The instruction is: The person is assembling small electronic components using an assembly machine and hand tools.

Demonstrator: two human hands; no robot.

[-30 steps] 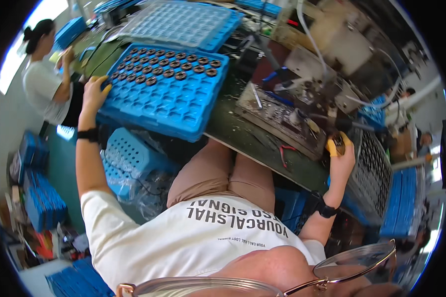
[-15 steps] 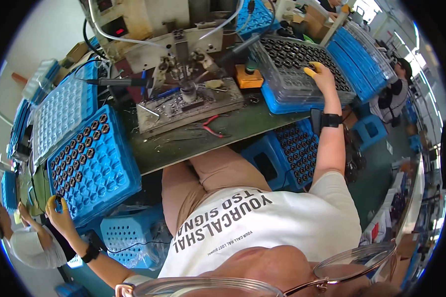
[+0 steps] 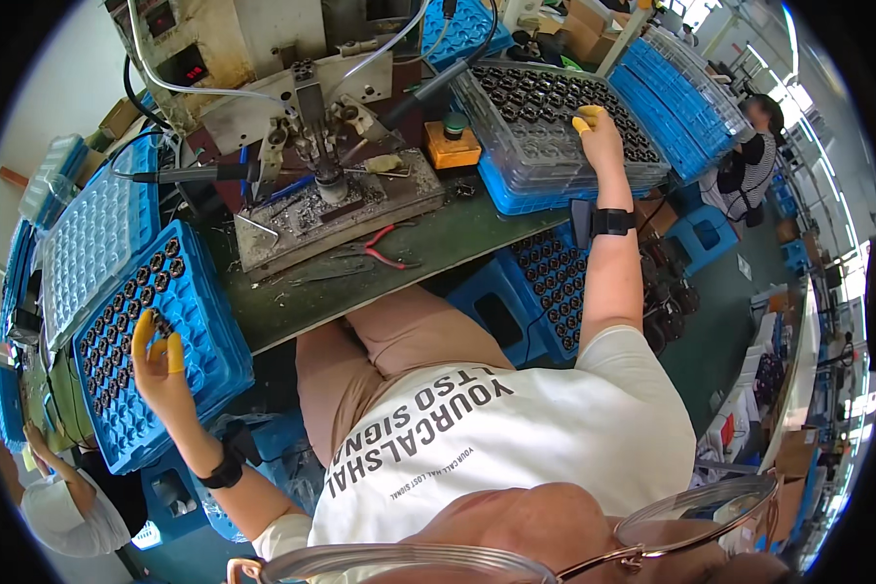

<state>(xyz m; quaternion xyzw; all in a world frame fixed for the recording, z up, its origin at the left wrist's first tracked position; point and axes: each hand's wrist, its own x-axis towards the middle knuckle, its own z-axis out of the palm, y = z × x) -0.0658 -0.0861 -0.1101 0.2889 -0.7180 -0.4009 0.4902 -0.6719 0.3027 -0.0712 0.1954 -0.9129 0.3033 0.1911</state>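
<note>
Yellow covers sit on fingertips of both hands. My left hand [image 3: 164,368] is over the blue pocketed tray [image 3: 200,365] at the left, its thumb and finger closed about a small dark ring-shaped part [image 3: 161,323]. Several similar dark rings [image 3: 127,321] fill the tray's left rows, beside bare pockets. At the far right, my right hand [image 3: 602,141] reaches onto a clear plastic tray [image 3: 545,146], partly filled with dark rings [image 3: 526,88]. Its fingers are pinched at the edge of the filled rows; what lies between them is hidden.
Between the trays stands a machine fixture [image 3: 311,136] on a grimy metal base [image 3: 263,248]. Red-handled pliers [image 3: 387,248] lie before it, and an orange box [image 3: 453,148] beside it. Stacked blue trays [image 3: 657,107] stand right. A co-worker [image 3: 58,511] sits lower left.
My left hand has moved from the blue tray's near left corner farther up and over its middle, with the dark ring. My right hand stays at the clear tray. The whole view has shifted.
</note>
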